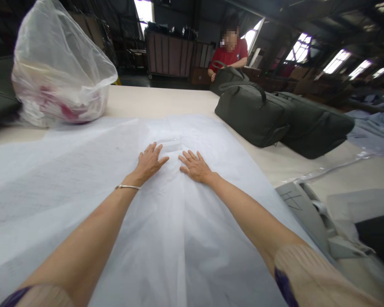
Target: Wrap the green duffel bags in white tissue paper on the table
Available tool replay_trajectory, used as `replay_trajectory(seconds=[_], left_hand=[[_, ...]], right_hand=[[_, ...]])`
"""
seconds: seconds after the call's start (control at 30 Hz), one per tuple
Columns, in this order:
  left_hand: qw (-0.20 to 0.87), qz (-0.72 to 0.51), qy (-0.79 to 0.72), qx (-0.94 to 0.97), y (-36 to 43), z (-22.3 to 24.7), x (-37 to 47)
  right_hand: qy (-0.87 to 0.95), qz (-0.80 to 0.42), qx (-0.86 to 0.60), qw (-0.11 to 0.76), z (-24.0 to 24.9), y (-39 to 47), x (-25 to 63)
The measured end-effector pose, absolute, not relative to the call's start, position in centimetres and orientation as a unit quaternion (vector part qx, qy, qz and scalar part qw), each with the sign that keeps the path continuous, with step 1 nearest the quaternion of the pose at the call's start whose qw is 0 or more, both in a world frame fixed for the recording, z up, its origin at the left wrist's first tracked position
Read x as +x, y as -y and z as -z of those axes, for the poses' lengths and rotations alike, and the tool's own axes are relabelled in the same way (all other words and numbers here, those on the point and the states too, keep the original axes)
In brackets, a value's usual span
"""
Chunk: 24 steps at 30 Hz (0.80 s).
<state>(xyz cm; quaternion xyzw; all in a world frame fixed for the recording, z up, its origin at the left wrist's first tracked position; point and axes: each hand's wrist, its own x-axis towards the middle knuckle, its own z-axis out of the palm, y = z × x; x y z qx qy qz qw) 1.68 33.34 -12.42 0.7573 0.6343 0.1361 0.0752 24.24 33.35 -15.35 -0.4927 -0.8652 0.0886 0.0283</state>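
Note:
A large sheet of thin, whitish translucent material (166, 238) is spread over the table in front of me and drapes toward my body. My left hand (149, 161) rests on it with the fingers spread, a thin bracelet on the wrist. Close by on the right, my right hand (195, 166) lies palm down on the same sheet, fingers stretched out. Small creases run through the sheet between the two hands. Neither hand grips anything.
A clear plastic bag (64, 81) with pinkish contents stands at the left. Dark green bags (252, 111) sit on the table (160, 100) at the right; behind them is a person in red (228, 53). Grey boxy things (310, 213) lie near my right arm.

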Motion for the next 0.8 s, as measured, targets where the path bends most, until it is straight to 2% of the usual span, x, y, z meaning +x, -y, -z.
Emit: replay_trajectory(seconds=[0.13, 0.23, 0.37, 0.47, 0.53, 0.63, 0.73, 0.8], left_hand=[[0.023, -0.206, -0.550, 0.809, -27.2, 9.6, 0.8], [0.052, -0.235, -0.490, 0.838, -18.0, 7.7, 0.6], [0.083, -0.264, -0.502, 0.820, -3.6, 7.2, 1.4], [0.104, -0.282, -0.506, 0.808, 6.2, 8.2, 3.0], [0.115, -0.271, -0.499, 0.815, 11.3, 9.4, 4.3], [0.127, -0.224, -0.491, 0.832, 16.4, 11.0, 6.4], [0.174, -0.136, -0.492, 0.842, 19.2, 12.0, 8.7], [0.212, -0.081, -0.481, 0.847, 20.1, 12.4, 9.8]], right_hand=[[0.855, -0.096, -0.509, 0.016, 13.6, -34.2, 24.2], [0.842, -0.090, -0.522, 0.102, 9.8, -31.0, 25.1], [0.872, -0.071, -0.425, 0.234, 3.2, -18.8, 27.9], [0.880, -0.118, -0.376, 0.266, 0.3, -5.0, 31.1], [0.878, -0.172, -0.385, 0.225, 0.4, 4.4, 33.4], [0.829, -0.216, -0.494, 0.149, 3.1, 15.9, 36.0], [0.774, -0.226, -0.586, 0.078, 6.9, 22.4, 37.3], [0.758, -0.214, -0.612, 0.071, 9.1, 24.2, 37.6]])
